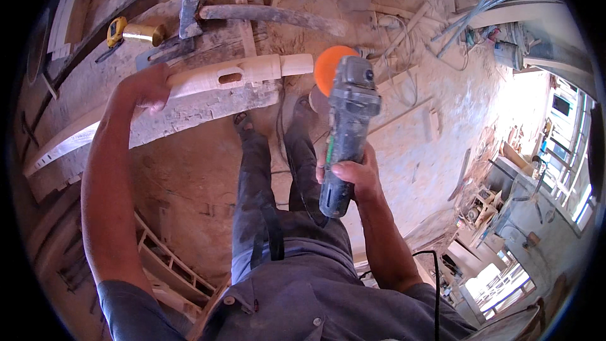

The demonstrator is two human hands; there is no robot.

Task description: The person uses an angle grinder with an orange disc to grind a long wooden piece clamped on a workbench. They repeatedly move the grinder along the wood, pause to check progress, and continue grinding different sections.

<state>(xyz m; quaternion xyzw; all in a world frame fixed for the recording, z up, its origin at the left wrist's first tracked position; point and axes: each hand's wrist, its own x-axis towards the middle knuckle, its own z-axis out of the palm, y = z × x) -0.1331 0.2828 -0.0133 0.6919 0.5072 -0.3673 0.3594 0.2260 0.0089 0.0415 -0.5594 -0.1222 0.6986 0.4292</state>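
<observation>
My right hand (357, 175) is wrapped round the body of a dark angle grinder (351, 110), which carries an orange disc (332, 68) at its head. The disc is beside the tenon end of a pale wooden piece (262, 68); whether they touch I cannot tell. A slot is cut through the wood near that end. My left hand (149, 87) grips the same piece further left, fingers curled over it and partly hidden. The piece lies along a rough, worn wooden bench (208, 105).
On the bench beyond lie an axe (265, 15), a yellow tape measure (116, 31) and a gold-coloured can (144, 34). Metal rods (483, 3) and a cable (413, 82) are on the far right. Wooden frame parts (173, 259) stand at lower left.
</observation>
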